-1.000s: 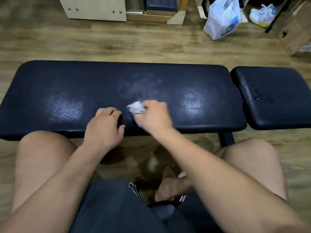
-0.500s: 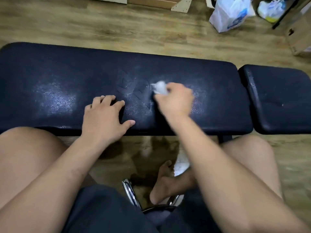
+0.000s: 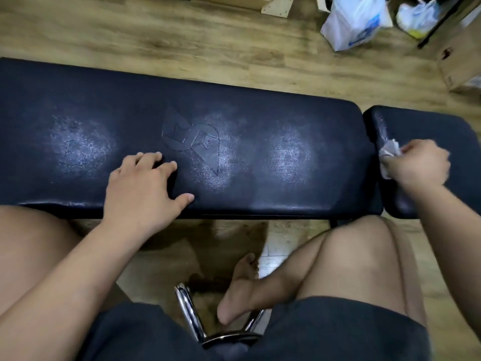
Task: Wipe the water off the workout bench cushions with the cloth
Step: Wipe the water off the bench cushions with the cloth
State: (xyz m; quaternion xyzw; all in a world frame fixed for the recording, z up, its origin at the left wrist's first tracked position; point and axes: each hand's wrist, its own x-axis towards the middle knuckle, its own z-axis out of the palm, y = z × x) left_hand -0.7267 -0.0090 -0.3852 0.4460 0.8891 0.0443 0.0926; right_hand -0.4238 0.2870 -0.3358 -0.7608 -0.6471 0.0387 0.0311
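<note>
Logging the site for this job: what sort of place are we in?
Probably a home room or storeroom used for exercise, not a commercial gym: a padded workout bench stands on a wood-look floor, with a white plastic bag and a cardboard box on the floor beyond it.

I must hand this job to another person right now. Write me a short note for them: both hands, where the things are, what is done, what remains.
Left hand: rests open on the long cushion, near its front edge.
Right hand: grips the cloth, pressed on the small cushion at the end next to the long one.
Done: the long cushion shows no drops, only dull shiny patches; whether it is fully dry I cannot tell.
Left: a wet streak glints just beyond the cloth; wipe it, then the rest of the small cushion.
</note>
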